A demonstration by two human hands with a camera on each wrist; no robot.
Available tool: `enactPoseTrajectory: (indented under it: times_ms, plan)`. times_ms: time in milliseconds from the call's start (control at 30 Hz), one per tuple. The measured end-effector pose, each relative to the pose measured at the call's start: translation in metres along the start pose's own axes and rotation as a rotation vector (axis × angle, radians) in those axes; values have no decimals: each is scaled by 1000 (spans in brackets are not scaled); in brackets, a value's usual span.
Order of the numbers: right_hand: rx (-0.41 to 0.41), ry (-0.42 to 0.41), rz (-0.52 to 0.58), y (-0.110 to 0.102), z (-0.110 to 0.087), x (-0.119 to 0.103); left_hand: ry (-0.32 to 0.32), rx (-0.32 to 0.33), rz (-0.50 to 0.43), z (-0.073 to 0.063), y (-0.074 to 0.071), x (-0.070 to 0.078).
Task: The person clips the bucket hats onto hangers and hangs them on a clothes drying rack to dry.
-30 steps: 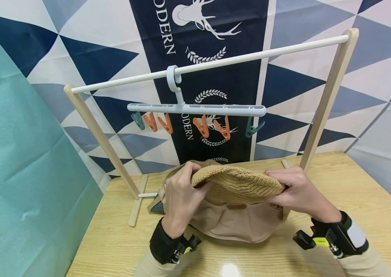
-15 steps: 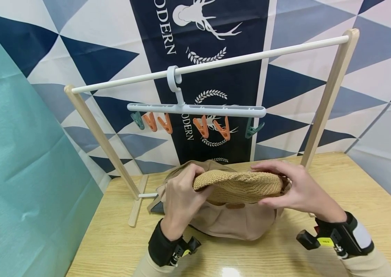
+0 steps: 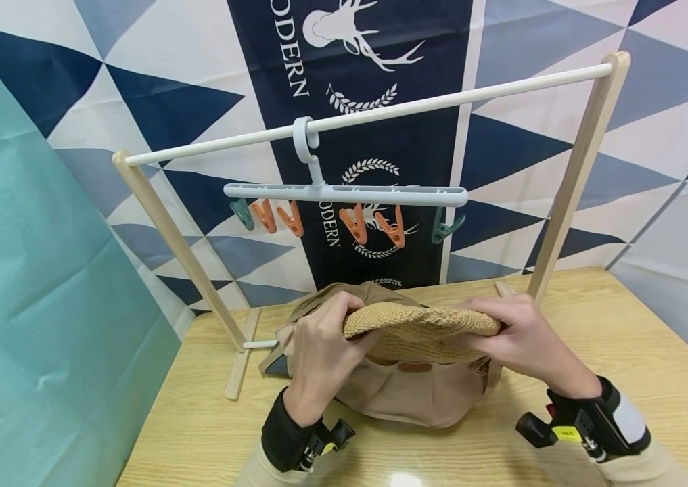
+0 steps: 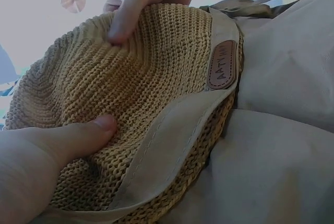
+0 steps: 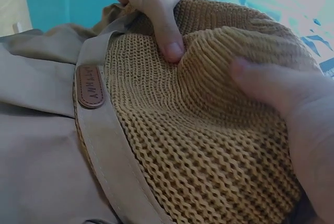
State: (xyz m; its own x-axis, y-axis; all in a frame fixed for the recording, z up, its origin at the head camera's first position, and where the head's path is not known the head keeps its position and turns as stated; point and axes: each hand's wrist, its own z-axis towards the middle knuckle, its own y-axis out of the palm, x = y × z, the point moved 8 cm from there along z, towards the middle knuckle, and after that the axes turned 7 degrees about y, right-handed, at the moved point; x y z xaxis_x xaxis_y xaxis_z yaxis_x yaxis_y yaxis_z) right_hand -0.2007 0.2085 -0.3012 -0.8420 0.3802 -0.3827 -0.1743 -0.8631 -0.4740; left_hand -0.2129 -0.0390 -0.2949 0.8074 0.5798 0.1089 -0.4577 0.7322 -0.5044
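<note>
A sun hat lies on the table, with a tan woven crown (image 3: 417, 335) and a wide beige cloth brim (image 3: 407, 399) spread in folds beneath. My left hand (image 3: 319, 348) grips the crown's left side, its thumb pressing into the weave in the left wrist view. On the opposite side my right hand (image 3: 523, 338) pinches the crown, thumb toward me. Between them the crown's top is squeezed into a dented ridge. A small brown label (image 5: 90, 86) sits on the cloth band. Most of my fingers are hidden behind the crown.
Over the hat, a pale blue hanger (image 3: 380, 195) with several orange and green clips hangs from the white rod (image 3: 441, 105) of a wooden rack. The rack's posts stand on the table (image 3: 197, 433) at either side. A patterned cloth covers the wall behind.
My right hand opened wide at the crown's side half a second ago and now pinches it again. The left hand keeps its hold, and the crown's top has sunk slightly.
</note>
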Motion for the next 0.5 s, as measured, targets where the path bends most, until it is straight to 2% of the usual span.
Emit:
enactPoseTrajectory:
  times_ms: [100, 233, 367, 500]
  plan:
    - [71, 22, -31, -5, -2, 3, 16, -3, -15, 1, 1, 2]
    - [145, 98, -68, -11, -2, 7, 42, -1, -22, 4, 1, 6]
    - [168, 190, -115, -13, 0, 7, 41, -8, -16, 4, 2, 7]
    - [164, 240, -138, -13, 0, 8, 41, -18, -11, 4, 3, 7]
